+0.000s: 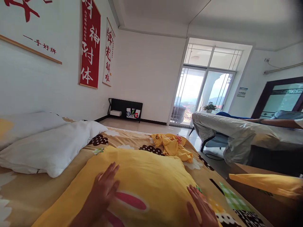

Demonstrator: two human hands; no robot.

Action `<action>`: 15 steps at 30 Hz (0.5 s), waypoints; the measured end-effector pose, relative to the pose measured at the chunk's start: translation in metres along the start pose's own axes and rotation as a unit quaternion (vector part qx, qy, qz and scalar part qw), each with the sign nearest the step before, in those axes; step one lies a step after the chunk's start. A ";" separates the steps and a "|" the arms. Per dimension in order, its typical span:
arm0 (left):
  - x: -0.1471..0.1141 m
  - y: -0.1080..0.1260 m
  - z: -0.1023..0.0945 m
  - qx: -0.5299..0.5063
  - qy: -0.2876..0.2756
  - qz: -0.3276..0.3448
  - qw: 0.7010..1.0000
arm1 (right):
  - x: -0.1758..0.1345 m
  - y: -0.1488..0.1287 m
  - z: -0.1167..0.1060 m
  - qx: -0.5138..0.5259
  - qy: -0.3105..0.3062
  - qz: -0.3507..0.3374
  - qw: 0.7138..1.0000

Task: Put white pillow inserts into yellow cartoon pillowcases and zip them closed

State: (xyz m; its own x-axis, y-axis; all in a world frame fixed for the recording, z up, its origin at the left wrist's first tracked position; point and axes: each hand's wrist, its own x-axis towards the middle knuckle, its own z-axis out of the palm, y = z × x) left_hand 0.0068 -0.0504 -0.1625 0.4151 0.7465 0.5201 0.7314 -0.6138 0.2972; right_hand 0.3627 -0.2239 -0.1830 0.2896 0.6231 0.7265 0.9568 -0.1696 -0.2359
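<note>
A plump yellow pillow with pink rabbit-ear shapes lies on a bed with a patterned sheet. My left hand rests on the pillow's left part, fingers stretched out, beside a pink ear. On the pillow's right side lies my right hand, its fingers extended and slightly blurred. Neither hand grips anything that I can see. A crumpled yellow cloth lies past the pillow's far edge. To the left are a white pillow and another white pillow behind it.
At the right, another yellow fabric piece sits over a brown box-like surface. Beyond it stands a table under clear plastic, with another person's arm stretched across. A low black rack stands at the far wall.
</note>
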 end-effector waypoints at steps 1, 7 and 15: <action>0.015 0.025 0.002 -0.010 -0.021 0.045 0.999 | 0.007 -0.015 0.013 0.005 -0.026 -0.019 0.999; 0.011 0.052 0.051 0.017 -0.074 0.119 0.990 | 0.003 -0.061 0.070 -0.022 -0.231 -0.004 0.973; -0.041 -0.008 0.055 0.080 -0.050 0.080 0.992 | -0.024 -0.018 0.048 -0.076 -0.229 0.013 0.970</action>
State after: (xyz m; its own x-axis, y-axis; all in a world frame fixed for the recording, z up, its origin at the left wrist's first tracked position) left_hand 0.0137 -0.0614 -0.2303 0.5784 0.6690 0.4668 0.7247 -0.6841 0.0826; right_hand 0.3375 -0.1987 -0.2272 0.3054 0.8852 0.3510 0.9521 -0.2782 -0.1267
